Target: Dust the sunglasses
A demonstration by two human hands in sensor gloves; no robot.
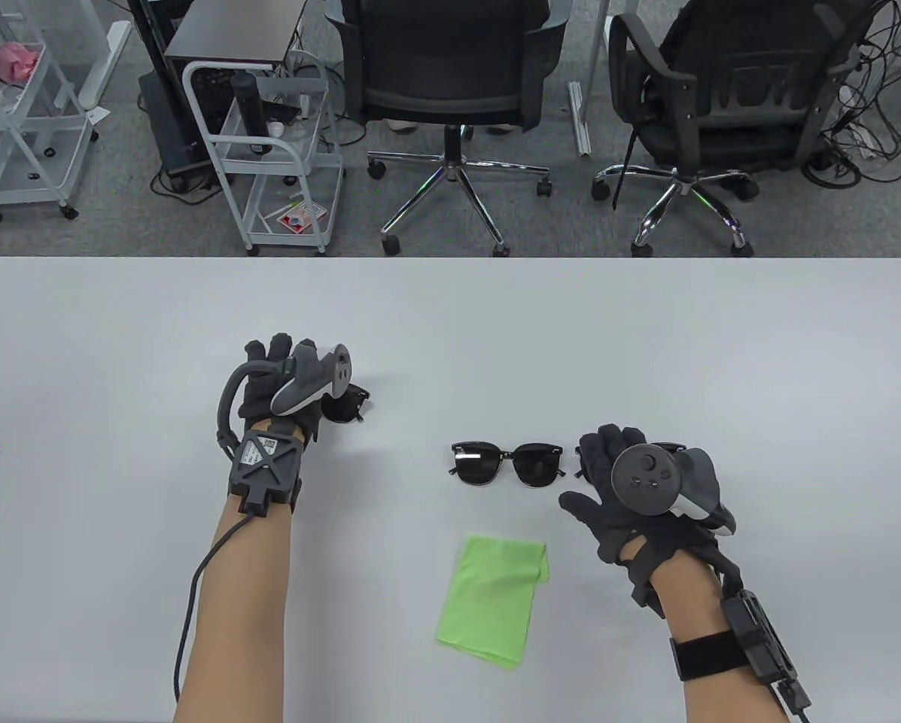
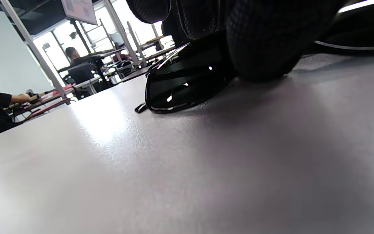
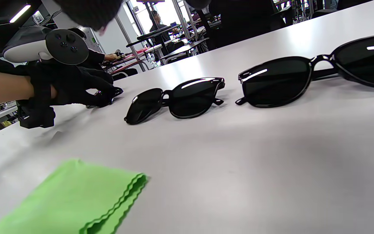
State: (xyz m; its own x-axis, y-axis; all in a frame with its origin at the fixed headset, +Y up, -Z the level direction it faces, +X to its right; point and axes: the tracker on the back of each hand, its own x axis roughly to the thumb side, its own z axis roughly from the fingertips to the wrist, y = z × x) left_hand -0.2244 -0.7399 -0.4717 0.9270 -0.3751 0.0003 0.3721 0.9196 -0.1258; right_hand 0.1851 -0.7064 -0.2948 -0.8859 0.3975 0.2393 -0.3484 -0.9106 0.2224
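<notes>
Beyond the far edge of the table [image 1: 119,316], on grey carpet, stand two black office chairs [image 1: 450,75] on chrome star bases, a white wire trolley [image 1: 269,151] and a second white trolley [image 1: 21,113] at far left holding something pink. The pale grey tabletop is matte and catches soft glare from bright windows seen in the wrist views, where long desks and seated people fill the room behind.

On the table, a folded bright green cloth [image 1: 495,599] with a wavy edge lies near the front, just right of centre. Directly beyond it sits a pair of black sunglasses [image 1: 509,465], lenses facing the near side. A second pair [image 3: 317,71] shows in the right wrist view to the right of the first; in the table view the right hand [image 1: 631,497] covers it, and only a dark sliver shows past the tracker. That hand rests with fingers spread and holds nothing that can be seen.

The left hand [image 1: 284,392], well apart to the left, lies over a third pair [image 2: 180,84]; gloved fingertips [image 2: 261,45] press on its frame against the table, one dark lens poking out to the right. A white label [image 1: 258,452] on the left wrist unit carries print too small to read.
</notes>
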